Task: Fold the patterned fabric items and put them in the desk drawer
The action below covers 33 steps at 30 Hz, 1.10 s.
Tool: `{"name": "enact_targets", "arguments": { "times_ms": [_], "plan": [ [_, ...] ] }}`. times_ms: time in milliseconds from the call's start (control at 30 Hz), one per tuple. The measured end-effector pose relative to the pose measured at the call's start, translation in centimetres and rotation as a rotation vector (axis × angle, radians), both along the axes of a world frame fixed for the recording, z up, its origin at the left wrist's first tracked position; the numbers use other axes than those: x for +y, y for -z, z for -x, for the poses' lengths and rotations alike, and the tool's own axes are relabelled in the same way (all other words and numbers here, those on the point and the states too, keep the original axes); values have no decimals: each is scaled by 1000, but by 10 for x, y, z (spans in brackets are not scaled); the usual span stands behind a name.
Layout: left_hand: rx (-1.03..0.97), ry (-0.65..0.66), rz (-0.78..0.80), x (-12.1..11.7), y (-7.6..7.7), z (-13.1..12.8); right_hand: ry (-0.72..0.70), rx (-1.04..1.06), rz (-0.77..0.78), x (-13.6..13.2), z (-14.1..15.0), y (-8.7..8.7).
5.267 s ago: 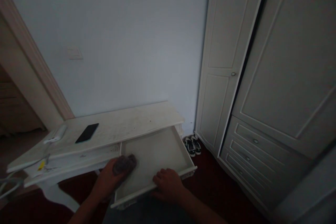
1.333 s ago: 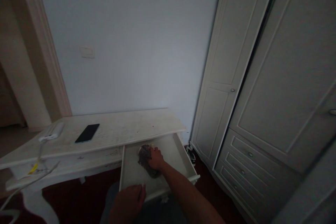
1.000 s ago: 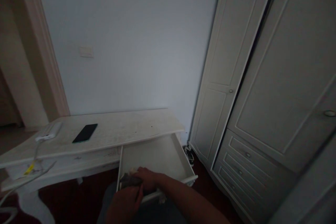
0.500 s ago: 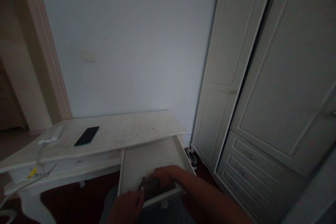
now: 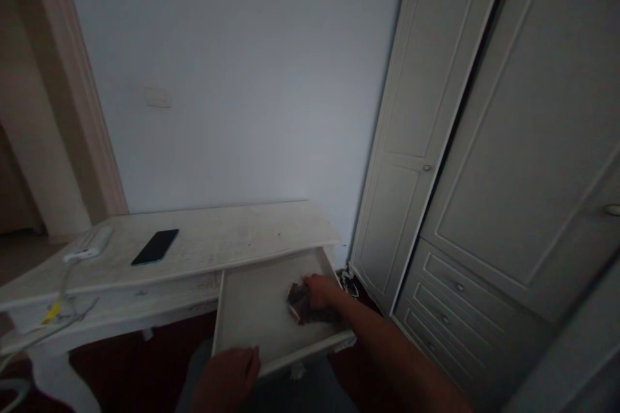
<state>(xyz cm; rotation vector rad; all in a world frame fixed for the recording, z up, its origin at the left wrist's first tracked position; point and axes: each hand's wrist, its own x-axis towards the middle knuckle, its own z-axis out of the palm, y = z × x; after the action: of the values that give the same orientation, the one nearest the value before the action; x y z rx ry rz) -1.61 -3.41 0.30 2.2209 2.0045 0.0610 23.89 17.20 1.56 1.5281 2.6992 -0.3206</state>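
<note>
A pulled-out white drawer [image 5: 252, 310] juts from the desk [image 5: 232, 226] toward me. Inside it, near the right side, my right hand [image 5: 320, 292] is closed on a crumpled grey-brown cloth [image 5: 301, 304], which lies against the drawer bottom. My left hand [image 5: 232, 371] grips the drawer's front edge at its left end, fingers curled over the rim. Part of the cloth is hidden under my right hand and forearm.
On the desk top lie a dark phone [image 5: 155, 247] and a white power strip [image 5: 88, 244] whose cable hangs over the front. A white wardrobe [image 5: 402, 168] stands at the right, with shoes [image 5: 347, 282] on the floor beside it. A wall switch [image 5: 157, 97] is above the desk.
Some seconds ago my left hand held the cloth and my right hand the drawer front; these have swapped. Lately my right hand swept the cloth from the front left to the drawer's right side.
</note>
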Motion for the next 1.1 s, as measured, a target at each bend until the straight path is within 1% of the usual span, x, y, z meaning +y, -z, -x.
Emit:
{"name": "enact_targets", "arguments": {
  "times_ms": [167, 333, 400, 533, 700, 867, 1033, 1100],
  "plan": [
    [-1, -24, -17, -1, -2, -2, 76, 120, 61, 4, 2, 1],
    [2, -36, 5, -4, -10, -3, 70, 251, 91, 4, -2, -6],
    [6, -39, 7, -5, -12, -4, 91, 290, 110, 3, -5, -9],
    [5, -44, 18, -5, -12, -4, 152, 309, 134, 0, -8, -10],
    [29, -24, -2, -4, -9, -2, 167, 272, 191, -8, -6, -8],
    [8, -34, 29, -4, -13, -3, 109, 223, 273, -18, -2, -7],
    [-27, -33, 33, -4, -12, -3, -31, 158, 376, -26, 8, -10],
    [-46, -33, 27, -4, -12, -2, -57, 124, 427, -29, 14, -12]
  ]
}}
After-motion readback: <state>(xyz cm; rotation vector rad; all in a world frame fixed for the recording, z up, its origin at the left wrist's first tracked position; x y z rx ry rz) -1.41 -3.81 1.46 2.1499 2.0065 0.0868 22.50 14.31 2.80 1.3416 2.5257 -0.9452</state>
